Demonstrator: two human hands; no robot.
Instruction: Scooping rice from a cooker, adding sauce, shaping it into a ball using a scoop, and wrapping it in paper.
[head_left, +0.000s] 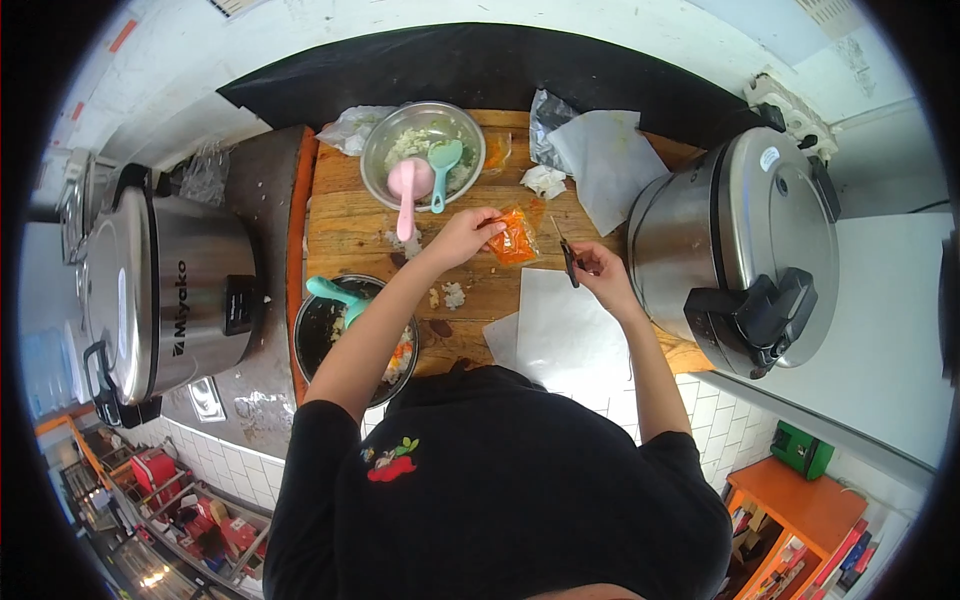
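Note:
My left hand (471, 238) grips the upper left edge of a clear plastic sachet (516, 238) filled with orange sauce. To its right, my right hand (602, 279) holds black-handled scissors (570, 259), their blade end pointing up and apart from the sachet. Under my left forearm stands a dark bowl (301, 339) of white rice with orange sauce on it and a teal scoop (337, 294) inside. Beyond my left hand, a steel bowl (372, 187) contains rice bits, a pink rice scoop (407, 191) and a mint scoop (444, 169).
Large steel rice cookers flank the wooden table (345, 247): a Miyako one (199, 277) at left, another (679, 232) at right. Paper sheets (574, 322) lie near my body. Crumpled tissue (544, 181), grey paper (607, 150) and spilled rice (453, 295) are on the tabletop.

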